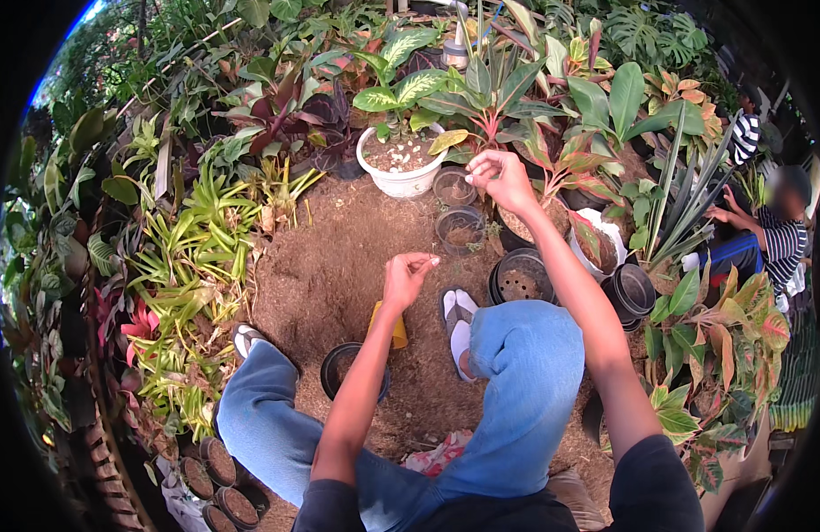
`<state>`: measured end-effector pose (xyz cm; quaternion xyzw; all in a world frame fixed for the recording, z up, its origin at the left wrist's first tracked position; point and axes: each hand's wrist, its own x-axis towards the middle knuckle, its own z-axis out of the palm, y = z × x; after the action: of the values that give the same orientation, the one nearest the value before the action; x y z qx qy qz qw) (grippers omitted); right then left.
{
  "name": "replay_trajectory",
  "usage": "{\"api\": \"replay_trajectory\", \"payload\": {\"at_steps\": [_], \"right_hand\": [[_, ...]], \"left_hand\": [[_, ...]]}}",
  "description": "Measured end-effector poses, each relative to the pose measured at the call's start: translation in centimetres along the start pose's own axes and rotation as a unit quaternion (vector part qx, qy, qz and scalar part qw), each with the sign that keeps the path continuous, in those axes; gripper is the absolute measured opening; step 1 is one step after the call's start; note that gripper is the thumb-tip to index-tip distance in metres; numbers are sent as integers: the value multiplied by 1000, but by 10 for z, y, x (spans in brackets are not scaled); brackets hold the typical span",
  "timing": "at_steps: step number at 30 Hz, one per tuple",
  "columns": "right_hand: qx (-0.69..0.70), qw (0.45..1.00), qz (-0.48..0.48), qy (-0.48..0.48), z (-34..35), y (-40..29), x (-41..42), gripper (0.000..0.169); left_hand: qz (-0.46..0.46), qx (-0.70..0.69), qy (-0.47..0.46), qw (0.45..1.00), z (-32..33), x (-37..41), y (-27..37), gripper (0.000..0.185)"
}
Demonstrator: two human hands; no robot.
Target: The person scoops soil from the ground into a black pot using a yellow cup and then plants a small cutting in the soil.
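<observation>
My left hand point(406, 279) hangs over the bare soil, thumb and fingertips pinched together; whether something small is between them I cannot tell. Farther out and to the right is my right hand point(503, 178), fingers curled towards the thumb, its grip also unclear. Beside that hand stands a white pot point(402, 182) with a variegated dieffenbachia point(398, 83) in it. Two small dark plastic pots point(460, 229) point(454, 186) sit just below and left of my right hand. Beneath my left forearm lie a yellow container point(399, 332) and a round black pot point(337, 376), both partly hidden.
Stacked black pots point(524, 282) stand near my right foot, with more black pots point(628, 292) and a white grow bag point(599, 243) beyond. Bromeliads point(210, 233) line the left side. Several soil-filled pots point(237, 507) sit lower left. A person point(779, 233) sits at right.
</observation>
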<state>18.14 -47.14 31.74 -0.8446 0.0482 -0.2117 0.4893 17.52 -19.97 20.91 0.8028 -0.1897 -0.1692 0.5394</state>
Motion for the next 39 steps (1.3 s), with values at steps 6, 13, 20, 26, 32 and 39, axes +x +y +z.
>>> {"api": "replay_trajectory", "payload": {"at_steps": [6,13,20,26,32,39], "right_hand": [[-65,993,93,-24,19,104,-50,14],[-123,983,137,-7,61,159,-42,13],[-228,951,204,-46,88,194,-26,11],[-283,940,190,-30,80,186,-21,36],[-180,972,56,-139,67,102,-39,44],[152,864,65,-475,114,27,-67,39]], "left_hand": [[38,19,-37,998,15,1,-29,24],[46,65,-49,996,21,-6,-53,21],[24,71,-56,996,20,-7,-63,21],[22,75,-39,996,15,-11,-61,22],[22,81,-3,996,-7,-24,-41,22],[50,61,83,993,-33,-57,-22,20]]}}
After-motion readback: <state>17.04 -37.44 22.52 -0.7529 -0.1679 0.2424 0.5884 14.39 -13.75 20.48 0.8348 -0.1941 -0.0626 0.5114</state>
